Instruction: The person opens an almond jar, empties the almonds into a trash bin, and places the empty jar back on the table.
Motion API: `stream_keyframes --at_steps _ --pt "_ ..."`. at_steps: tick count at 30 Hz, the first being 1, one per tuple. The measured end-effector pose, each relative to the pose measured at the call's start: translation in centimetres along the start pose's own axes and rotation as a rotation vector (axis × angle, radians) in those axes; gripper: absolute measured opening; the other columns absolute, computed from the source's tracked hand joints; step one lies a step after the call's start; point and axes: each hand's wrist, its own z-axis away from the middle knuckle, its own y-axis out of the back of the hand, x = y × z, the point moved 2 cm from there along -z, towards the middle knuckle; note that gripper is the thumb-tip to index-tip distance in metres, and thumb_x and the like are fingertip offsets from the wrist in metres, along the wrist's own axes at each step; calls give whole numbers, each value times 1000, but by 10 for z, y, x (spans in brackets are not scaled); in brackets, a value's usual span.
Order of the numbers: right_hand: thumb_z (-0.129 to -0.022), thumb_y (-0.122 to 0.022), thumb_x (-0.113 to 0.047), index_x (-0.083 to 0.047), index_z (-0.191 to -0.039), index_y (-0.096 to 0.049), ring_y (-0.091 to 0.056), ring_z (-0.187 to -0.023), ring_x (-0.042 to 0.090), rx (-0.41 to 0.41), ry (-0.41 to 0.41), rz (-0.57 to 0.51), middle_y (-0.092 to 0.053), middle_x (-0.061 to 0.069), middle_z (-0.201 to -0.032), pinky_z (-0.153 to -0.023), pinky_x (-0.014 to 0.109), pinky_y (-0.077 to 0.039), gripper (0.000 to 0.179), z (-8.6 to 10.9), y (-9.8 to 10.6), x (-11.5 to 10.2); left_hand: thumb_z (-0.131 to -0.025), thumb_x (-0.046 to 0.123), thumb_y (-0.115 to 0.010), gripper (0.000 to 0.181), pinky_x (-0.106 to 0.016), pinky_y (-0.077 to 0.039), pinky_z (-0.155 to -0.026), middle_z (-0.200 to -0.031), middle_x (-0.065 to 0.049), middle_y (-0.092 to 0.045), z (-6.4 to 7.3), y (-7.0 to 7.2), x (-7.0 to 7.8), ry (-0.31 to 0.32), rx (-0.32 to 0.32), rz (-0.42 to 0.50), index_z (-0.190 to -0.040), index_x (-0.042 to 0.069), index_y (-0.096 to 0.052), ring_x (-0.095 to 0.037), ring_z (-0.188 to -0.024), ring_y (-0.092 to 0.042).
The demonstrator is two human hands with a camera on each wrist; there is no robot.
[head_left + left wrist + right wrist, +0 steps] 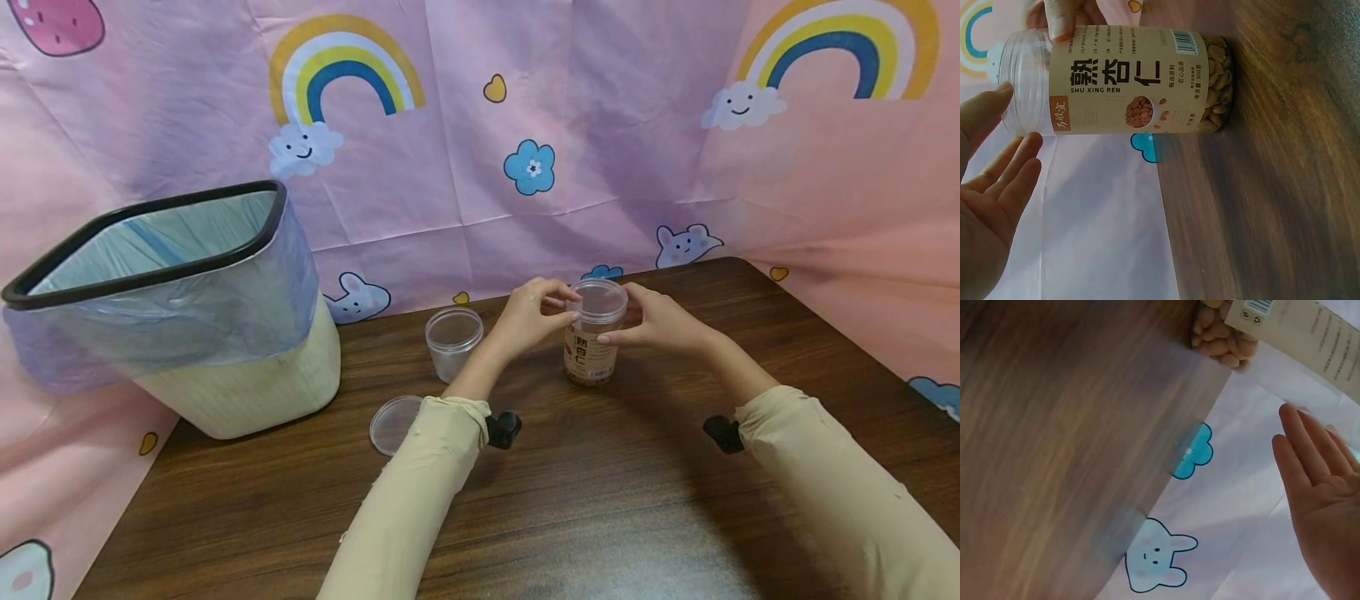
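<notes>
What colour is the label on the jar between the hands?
Beige label, with dark print and an orange block; clearest in the left wrist view.

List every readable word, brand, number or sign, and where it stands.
Label on the almond jar:
"熟杏仁"
"SHU XING REN"
"甄选原料"
"匠心品质"
"净含量:300克"
Too small or blurred: orange brand mark, barcode digits, symbols, remaining print.

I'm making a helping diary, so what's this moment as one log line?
jar: upright, nuts inside; left hand: at rim; right hand: at side; tub: upright; clear lid: flat
</notes>
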Motion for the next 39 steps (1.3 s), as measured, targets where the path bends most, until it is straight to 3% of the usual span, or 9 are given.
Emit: stream_keyframes --at_steps 9,15,21,24,30,35,39 --pt "-69 -80 -35 1 -121 -47 -61 -92 27 40 81 204 -62 16 -105 -74 43 -48 71 -10 18 -19 -81 10 -71 29 -25 -47 -82 -112 -14 -48 0 9 8 -71 -23 -31 -104 0 -57 -24 -98 -59" --pt "-67 -82 -30 1 -114 -49 -62 -81 24 -26 132 330 -64 13 -95 -65 37 -49 66 -15 24 -42 -77 4 -73 60 -22 -47 -79 -123 -20 -44 0 17 14 -81 -116 -48 -127 -2 -40 -27 -96 -58" --pt "-64 -83 -28 4 -110 -50 -54 -62 15 -138 229 490 -60 5 -81 -56 32 -46 64 -18 20 -63 -72 11 -77 88 -32 -44 -84 -134 -17 -37 4 19 20 -47 -247 -197 -143 13 -26 -25 -107 -49" --pt "-63 -83 -30 4 -108 -51 -57 -64 17 -171 245 552 -59 6 -80 -58 34 -48 65 -18 17 -70 -70 12 -78 91 -33 -45 -78 -131 -15 -36 6 17 21 4 -285 -234 -144 21 -26 -24 -97 -52" --pt "-66 -82 -30 7 -122 -47 -61 -82 27 -180 245 535 -62 14 -98 -68 39 -50 76 -14 16 -73 -65 15 -80 83 -32 -45 -73 -121 -11 -41 9 18 18 38 -223 -226 -135 27 -38 -23 -91 -52" --pt "-69 -81 -33 0 -129 -45 -55 -101 29 -150 240 397 -57 13 -114 -80 44 -46 78 -10 15 -67 -63 14 -81 77 -31 -47 -72 -117 -11 -43 14 24 13 56 -175 -84 -128 28 -42 -22 -98 -50" --pt "-66 -83 -33 -7 -137 -38 -52 -106 27 -120 242 354 -52 12 -123 -83 46 -44 88 -6 15 -60 -64 17 -83 76 -30 -47 -74 -118 -8 -44 17 27 8 85 -135 40 -127 28 -43 -18 -103 -48"
